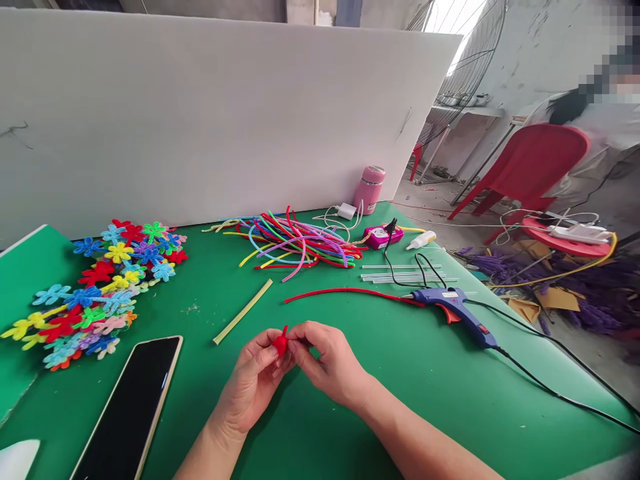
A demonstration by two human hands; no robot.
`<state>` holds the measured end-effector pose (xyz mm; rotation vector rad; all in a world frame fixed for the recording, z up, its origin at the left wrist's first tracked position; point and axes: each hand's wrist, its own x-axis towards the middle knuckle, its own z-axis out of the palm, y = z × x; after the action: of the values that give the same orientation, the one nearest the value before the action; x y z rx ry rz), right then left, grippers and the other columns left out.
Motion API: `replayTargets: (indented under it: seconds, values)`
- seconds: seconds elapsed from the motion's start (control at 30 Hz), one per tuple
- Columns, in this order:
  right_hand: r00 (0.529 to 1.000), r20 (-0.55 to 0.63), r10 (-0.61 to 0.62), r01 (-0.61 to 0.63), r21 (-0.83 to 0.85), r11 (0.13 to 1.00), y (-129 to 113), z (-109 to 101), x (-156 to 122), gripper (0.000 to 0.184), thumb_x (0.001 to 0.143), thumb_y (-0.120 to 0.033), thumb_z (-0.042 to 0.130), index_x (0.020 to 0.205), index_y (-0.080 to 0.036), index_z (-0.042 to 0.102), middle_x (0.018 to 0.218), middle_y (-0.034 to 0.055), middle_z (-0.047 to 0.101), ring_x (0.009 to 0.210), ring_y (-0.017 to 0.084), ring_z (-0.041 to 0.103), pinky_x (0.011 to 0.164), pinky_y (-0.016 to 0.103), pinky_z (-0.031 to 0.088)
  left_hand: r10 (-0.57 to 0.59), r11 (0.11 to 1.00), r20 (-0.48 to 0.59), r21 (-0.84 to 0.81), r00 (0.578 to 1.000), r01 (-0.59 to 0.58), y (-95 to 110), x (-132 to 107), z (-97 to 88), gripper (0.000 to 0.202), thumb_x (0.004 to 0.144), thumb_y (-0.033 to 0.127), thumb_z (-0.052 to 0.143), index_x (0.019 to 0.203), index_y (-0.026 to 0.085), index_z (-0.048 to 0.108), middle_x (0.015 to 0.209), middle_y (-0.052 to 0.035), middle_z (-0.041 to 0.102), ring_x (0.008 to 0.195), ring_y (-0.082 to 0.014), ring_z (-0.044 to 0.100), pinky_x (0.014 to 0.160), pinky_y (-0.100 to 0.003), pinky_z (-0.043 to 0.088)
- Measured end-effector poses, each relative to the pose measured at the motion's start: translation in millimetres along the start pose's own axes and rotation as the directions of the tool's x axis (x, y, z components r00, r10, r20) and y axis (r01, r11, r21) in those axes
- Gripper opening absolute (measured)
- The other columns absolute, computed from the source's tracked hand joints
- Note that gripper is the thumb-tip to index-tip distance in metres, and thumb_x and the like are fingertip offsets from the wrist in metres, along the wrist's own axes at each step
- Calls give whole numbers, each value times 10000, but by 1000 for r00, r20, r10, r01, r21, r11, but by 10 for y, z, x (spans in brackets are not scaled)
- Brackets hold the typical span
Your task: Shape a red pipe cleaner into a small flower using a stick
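A small red bent pipe cleaner (281, 344) is pinched between both hands above the green table. My left hand (253, 373) has its fingers wrapped round it from the left, and a short end sticks up. From the right, the fingertips of my right hand (325, 360) press against the same piece, partly hiding it. A long red pipe cleaner (340, 291) lies beyond the hands, its right end by the nozzle of a blue glue gun (457, 310). Left of it rests a pale yellow-green strip (243, 312).
Pipe-cleaner flowers (120, 253) are heaped at the left, near a phone (133, 407). Loose pipe cleaners (295, 240), clear glue sticks (400, 275), a magenta power socket (383, 237) and a pink flask (369, 189) lie farther back. A white board (225, 120) stands behind. A person sits on a red chair (545, 160).
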<state>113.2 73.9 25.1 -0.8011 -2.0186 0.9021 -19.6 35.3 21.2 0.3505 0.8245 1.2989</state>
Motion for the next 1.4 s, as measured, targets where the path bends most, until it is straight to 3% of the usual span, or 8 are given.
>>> replayTargets:
  seconds: [0.17,0.3,0.57,0.87,1.0,1.4]
  values:
    - [998,-3,-68,67,-65,996,23,-16,4,132,824,-173,418,762,-186,534,685,18,614,591,108,545,575,207,414,0,1000,39,-11,999,0,-18,14,-26,110,599,163,702,698,141,659,549,28,571,497,-39,457,569,-165,429]
    - [999,11,-45,46,-82,996,24,-7,-4,101,800,-157,419,750,-184,503,678,17,599,579,111,532,557,211,408,-17,1000,43,-17,999,18,-23,23,-41,111,599,146,699,706,141,667,603,7,607,552,-54,501,580,-159,442]
    - [992,38,123,-125,64,990,9,35,-19,89,793,-147,424,750,-177,495,675,9,582,572,100,524,549,202,418,-37,994,49,-99,998,42,-27,20,-23,60,578,127,683,636,126,667,492,18,568,518,-56,507,609,-175,475]
    - [978,58,202,-210,303,930,-41,49,-5,66,786,-171,448,731,-170,485,605,-5,582,524,88,515,509,188,421,-67,991,58,-116,996,74,-25,18,0,35,564,116,671,574,127,639,491,8,552,544,-75,519,651,-206,490]
    - [980,36,198,-200,281,939,-55,56,0,67,767,-145,452,714,-171,483,595,-15,563,512,80,492,502,183,412,-78,988,75,-130,994,87,-32,7,-3,75,586,111,646,533,129,596,478,12,523,547,-83,514,668,-226,492]
    - [989,29,145,-143,429,892,-117,59,-12,49,753,-135,472,765,-180,457,598,-12,596,548,94,540,529,191,441,-84,971,95,-216,992,103,-37,-11,-12,120,600,125,657,507,140,583,428,27,495,478,-62,472,631,-208,497]
